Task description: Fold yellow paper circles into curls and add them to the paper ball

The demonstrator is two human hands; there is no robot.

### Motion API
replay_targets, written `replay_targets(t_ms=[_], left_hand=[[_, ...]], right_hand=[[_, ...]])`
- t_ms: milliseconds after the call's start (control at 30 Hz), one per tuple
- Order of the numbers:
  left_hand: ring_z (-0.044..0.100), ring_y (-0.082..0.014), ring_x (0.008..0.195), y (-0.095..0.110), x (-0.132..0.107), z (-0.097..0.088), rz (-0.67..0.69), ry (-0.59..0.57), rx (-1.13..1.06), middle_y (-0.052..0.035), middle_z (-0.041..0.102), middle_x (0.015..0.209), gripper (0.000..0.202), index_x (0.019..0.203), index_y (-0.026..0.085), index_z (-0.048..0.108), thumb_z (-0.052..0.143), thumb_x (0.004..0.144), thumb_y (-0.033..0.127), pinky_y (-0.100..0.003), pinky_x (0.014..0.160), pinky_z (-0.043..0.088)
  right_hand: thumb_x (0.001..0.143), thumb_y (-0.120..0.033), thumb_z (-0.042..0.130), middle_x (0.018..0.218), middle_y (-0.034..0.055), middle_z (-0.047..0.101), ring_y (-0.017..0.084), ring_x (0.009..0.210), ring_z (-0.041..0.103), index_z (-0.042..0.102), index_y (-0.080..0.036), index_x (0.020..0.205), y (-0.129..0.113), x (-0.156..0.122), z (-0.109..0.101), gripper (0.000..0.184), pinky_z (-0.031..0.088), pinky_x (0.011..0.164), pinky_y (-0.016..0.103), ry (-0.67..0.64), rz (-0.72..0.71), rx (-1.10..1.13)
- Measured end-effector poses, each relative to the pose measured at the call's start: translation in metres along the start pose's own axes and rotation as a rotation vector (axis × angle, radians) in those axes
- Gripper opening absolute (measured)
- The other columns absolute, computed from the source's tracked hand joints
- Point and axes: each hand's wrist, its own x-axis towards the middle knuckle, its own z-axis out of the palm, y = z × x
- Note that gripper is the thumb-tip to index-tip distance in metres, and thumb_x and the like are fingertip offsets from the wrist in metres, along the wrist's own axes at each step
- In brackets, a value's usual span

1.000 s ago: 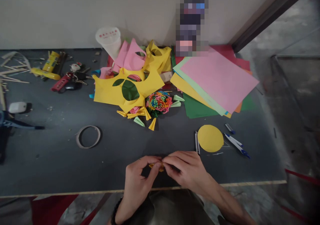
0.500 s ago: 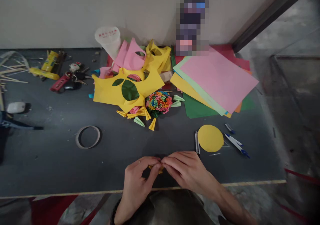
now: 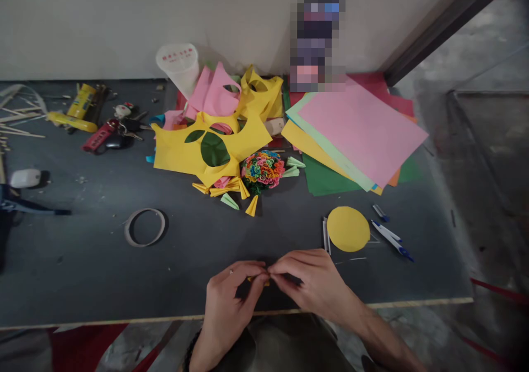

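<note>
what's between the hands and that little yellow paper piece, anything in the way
Nothing visible. The left hand and right hand both pinch the small yellow paper piece directly at their fingertips, over the near edge of the table. The yellow paper circle and pens lie clear to the right.

The yellow paper piece (image 3: 258,278) is almost wholly covered by the fingertips of the left hand (image 3: 229,300) and right hand (image 3: 312,284); its shape cannot be determined. At the table's far edge, a pixelated object (image 3: 317,41) is unidentifiable. The blue tool (image 3: 25,206) is cut off at the left picture edge.
</note>
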Motion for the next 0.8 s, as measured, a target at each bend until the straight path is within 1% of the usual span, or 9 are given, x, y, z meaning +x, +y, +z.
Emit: replay_targets(t_ms=[100, 200, 300, 400, 533, 600, 667, 800], left_hand=[[0.086, -0.0197, 0.088, 0.001, -0.001, 0.002, 0.004, 0.012, 0.004, -0.0016, 0.089, 0.094, 0.014, 0.092, 0.026, 0.080, 0.070, 0.095, 0.017, -0.027, 0.082, 0.068], [0.085, -0.0191, 0.088, 0.002, -0.002, 0.002, 0.040, 0.038, 0.025, -0.0021, 0.089, 0.095, 0.014, 0.092, 0.026, 0.079, 0.069, 0.094, 0.015, -0.026, 0.084, 0.067], [0.084, -0.0183, 0.086, 0.001, -0.002, 0.000, 0.054, 0.052, 0.031, -0.0022, 0.088, 0.094, 0.014, 0.095, 0.026, 0.078, 0.068, 0.095, 0.015, -0.026, 0.082, 0.066], [0.084, -0.0181, 0.086, -0.003, -0.002, -0.001, 0.049, 0.027, 0.024, -0.0013, 0.088, 0.094, 0.015, 0.096, 0.027, 0.077, 0.067, 0.097, 0.016, -0.026, 0.082, 0.066], [0.084, -0.0175, 0.088, -0.010, -0.004, 0.002, 0.072, 0.038, -0.003, -0.0012, 0.088, 0.097, 0.014, 0.096, 0.027, 0.078, 0.068, 0.096, 0.016, -0.025, 0.082, 0.066], [0.084, -0.0174, 0.091, -0.012, -0.005, 0.004, 0.082, 0.055, -0.006, -0.0019, 0.088, 0.099, 0.014, 0.097, 0.026, 0.078, 0.069, 0.096, 0.016, -0.025, 0.085, 0.066], [0.084, -0.0167, 0.091, -0.012, -0.005, 0.005, 0.069, 0.050, -0.012, -0.0014, 0.088, 0.099, 0.014, 0.096, 0.026, 0.079, 0.069, 0.096, 0.016, -0.025, 0.086, 0.065], [0.085, -0.0164, 0.085, -0.010, -0.003, 0.005, 0.016, 0.025, -0.050, -0.0004, 0.089, 0.093, 0.013, 0.093, 0.026, 0.080, 0.070, 0.097, 0.019, -0.023, 0.081, 0.065]], right_hand=[[0.102, -0.019, 0.066, 0.078, -0.0041, 0.079, 0.010, 0.065, 0.074, 0.071, -0.023, 0.090, 0.001, 0.001, 0.000, 0.014, 0.050, 0.066, 0.022, 0.000, -0.001, 0.002], [0.104, -0.020, 0.066, 0.078, -0.0048, 0.079, 0.010, 0.065, 0.074, 0.070, -0.023, 0.090, 0.000, 0.001, 0.000, 0.015, 0.050, 0.067, 0.022, 0.005, -0.011, -0.019], [0.108, -0.027, 0.064, 0.091, -0.0029, 0.083, 0.012, 0.077, 0.079, 0.072, -0.023, 0.104, -0.002, 0.000, -0.001, 0.010, 0.052, 0.075, 0.024, 0.024, -0.036, -0.080], [0.110, -0.031, 0.062, 0.100, -0.0021, 0.083, 0.013, 0.084, 0.080, 0.070, -0.023, 0.116, -0.002, -0.002, -0.003, 0.013, 0.051, 0.078, 0.027, 0.022, -0.083, -0.190], [0.109, -0.023, 0.062, 0.090, -0.0041, 0.080, 0.012, 0.076, 0.076, 0.069, -0.022, 0.110, -0.003, -0.005, -0.005, 0.007, 0.049, 0.075, 0.029, -0.026, -0.135, -0.241], [0.109, -0.020, 0.060, 0.086, -0.0037, 0.078, 0.012, 0.074, 0.074, 0.068, -0.021, 0.105, -0.004, -0.005, -0.004, 0.008, 0.048, 0.075, 0.030, -0.047, -0.150, -0.263], [0.108, -0.018, 0.059, 0.085, -0.0032, 0.077, 0.012, 0.074, 0.074, 0.067, -0.020, 0.104, -0.005, -0.005, -0.003, 0.009, 0.048, 0.075, 0.030, -0.035, -0.166, -0.287], [0.106, -0.015, 0.061, 0.084, -0.0039, 0.075, 0.011, 0.076, 0.073, 0.066, -0.020, 0.101, -0.006, -0.005, 0.000, 0.008, 0.048, 0.076, 0.029, 0.018, -0.182, -0.292]])
